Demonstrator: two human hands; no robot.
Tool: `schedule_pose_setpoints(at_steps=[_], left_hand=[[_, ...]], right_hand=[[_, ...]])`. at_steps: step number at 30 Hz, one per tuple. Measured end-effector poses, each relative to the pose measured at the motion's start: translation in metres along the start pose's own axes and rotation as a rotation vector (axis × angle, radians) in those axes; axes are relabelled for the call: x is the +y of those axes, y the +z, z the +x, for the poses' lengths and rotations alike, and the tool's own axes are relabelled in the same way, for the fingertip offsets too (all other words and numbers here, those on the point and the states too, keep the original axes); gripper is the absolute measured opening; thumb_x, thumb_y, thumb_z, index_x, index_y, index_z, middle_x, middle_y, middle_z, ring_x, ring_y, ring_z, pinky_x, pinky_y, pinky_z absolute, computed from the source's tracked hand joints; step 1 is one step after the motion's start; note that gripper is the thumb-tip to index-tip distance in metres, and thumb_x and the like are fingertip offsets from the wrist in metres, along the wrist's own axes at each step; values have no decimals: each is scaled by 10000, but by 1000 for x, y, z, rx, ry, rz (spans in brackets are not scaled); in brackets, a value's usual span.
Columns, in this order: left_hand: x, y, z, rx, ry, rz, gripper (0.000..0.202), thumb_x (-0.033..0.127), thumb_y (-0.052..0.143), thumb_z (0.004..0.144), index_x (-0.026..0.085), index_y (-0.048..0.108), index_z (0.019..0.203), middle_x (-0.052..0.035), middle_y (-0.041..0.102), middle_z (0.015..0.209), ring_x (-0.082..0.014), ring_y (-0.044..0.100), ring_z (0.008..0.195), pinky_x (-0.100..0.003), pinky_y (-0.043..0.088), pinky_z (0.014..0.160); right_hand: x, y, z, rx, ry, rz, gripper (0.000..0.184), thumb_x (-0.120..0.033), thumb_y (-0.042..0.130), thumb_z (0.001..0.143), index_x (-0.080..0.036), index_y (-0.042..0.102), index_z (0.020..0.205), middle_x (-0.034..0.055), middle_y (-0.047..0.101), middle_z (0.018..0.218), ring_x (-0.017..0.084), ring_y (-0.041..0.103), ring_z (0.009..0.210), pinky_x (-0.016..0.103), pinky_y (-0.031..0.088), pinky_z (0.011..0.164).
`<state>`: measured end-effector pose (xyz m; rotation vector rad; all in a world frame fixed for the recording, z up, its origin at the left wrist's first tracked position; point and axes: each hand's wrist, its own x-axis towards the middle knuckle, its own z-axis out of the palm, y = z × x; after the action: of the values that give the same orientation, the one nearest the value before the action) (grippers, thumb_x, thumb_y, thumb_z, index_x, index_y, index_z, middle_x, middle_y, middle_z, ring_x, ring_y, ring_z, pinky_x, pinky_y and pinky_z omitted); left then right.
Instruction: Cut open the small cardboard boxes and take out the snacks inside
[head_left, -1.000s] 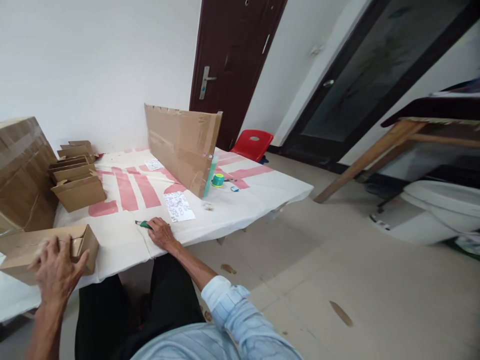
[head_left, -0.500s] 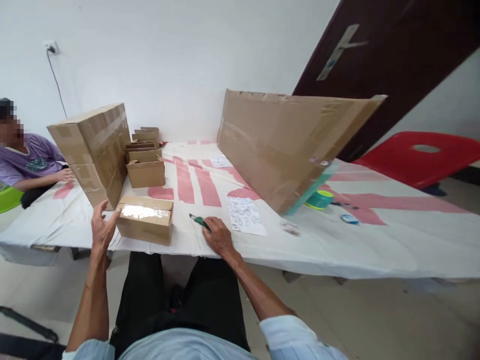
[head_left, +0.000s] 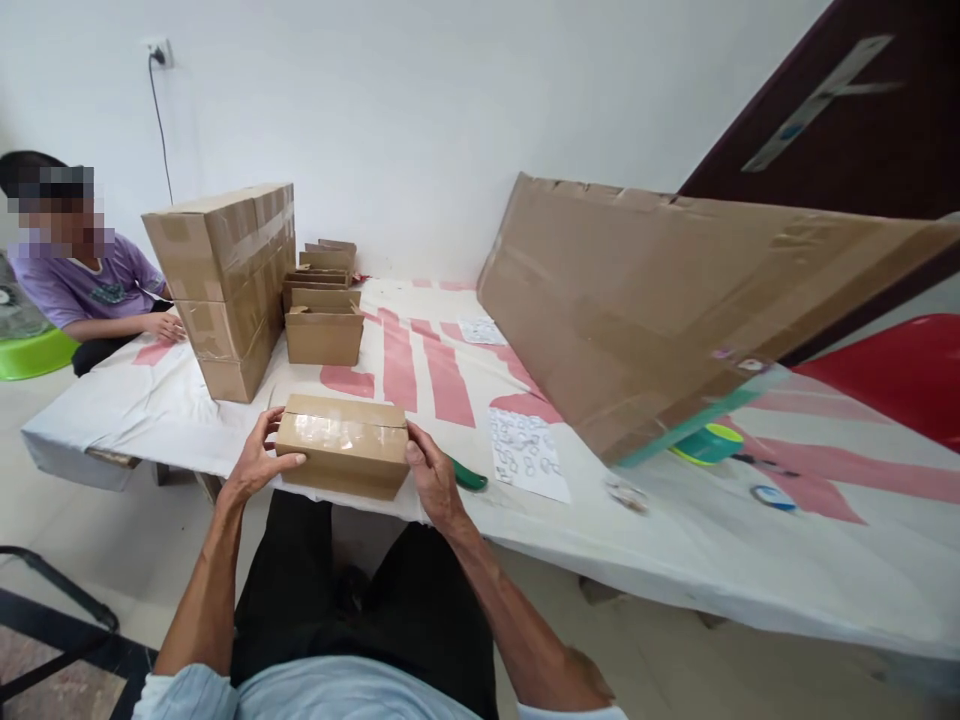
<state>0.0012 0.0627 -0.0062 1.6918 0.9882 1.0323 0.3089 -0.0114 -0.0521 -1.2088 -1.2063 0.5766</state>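
A small closed cardboard box (head_left: 341,450) with shiny clear tape along its top seam sits at the table's front edge, between my two hands. My left hand (head_left: 262,455) grips its left end, thumb along the front face. At the right end my right hand (head_left: 435,475) presses its fingers on the corner. Just beyond that hand lies a green-handled utility knife (head_left: 470,475), its front part hidden behind the hand. A sheet of paper with drawn marks (head_left: 527,455) is to the right of the knife.
Taped boxes (head_left: 240,290) stand stacked at left, beside several open boxes (head_left: 324,335). A large cardboard sheet (head_left: 675,310) leans over the table's right side. Near it are a teal tape roll (head_left: 709,443) and a small blue roll (head_left: 772,497). A person in purple (head_left: 127,285) sits at far left.
My right hand has let go of the utility knife, leaving it on the table, and moved left to the box. Both hands now hold the box's ends. The view has shifted.
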Motion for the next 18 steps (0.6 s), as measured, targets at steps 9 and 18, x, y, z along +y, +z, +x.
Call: schedule_pose_setpoints(at_steps=[9, 18], left_hand=[[-9, 14, -9, -133, -33, -206, 1057, 444, 957, 581, 258, 411, 1466, -198, 449, 1603, -399, 373, 1548, -499, 428, 1140], [35, 42, -25, -80, 254, 80, 1059, 405, 980, 578, 221, 471, 1487, -158, 460, 1545, -404, 421, 1477, -547, 314, 1262]], right_hand=[[8, -18, 4, 22, 194, 97, 613, -590, 725, 839, -205, 759, 1314, 111, 712, 1426, 346, 611, 1369, 503, 488, 1154], [37, -48, 12, 68, 445, 432, 444, -525, 738, 755, -198, 797, 1049, 65, 821, 1072, 280, 733, 974, 361, 589, 748]])
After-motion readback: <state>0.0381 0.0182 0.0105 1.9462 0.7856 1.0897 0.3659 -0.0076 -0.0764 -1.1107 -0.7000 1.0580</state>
